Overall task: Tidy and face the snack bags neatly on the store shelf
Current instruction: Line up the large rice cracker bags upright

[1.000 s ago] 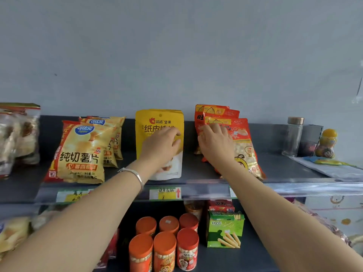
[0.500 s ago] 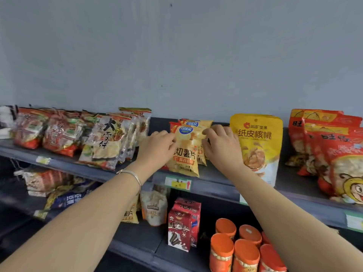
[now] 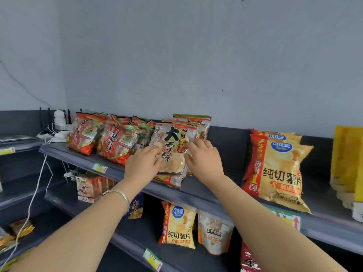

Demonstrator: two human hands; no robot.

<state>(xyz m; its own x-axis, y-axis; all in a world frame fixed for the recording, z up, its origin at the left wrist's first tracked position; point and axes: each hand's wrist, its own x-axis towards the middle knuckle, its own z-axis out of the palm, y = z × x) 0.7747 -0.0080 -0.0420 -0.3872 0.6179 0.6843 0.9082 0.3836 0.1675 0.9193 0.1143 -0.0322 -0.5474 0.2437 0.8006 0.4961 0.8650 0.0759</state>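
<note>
Shelf (image 3: 208,196): the upper dark one; we face its near edge.
Rice cracker bag (image 3: 173,154): upright at the front of its row, between our hands, by the near edge.
Left hand (image 3: 142,165): our grip curls round the bag's left side.
Right hand (image 3: 205,160): our grip pinches its right side.
Potato chip bags (image 3: 279,169): to the right, well apart.

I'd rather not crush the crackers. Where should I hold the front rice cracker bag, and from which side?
Probably by its two side edges, from the front, one hand per side. The bag stands facing out, leaning on the bags behind, so its edges are free and its middle is brittle crackers. The left hand and right hand hold it there.
</note>
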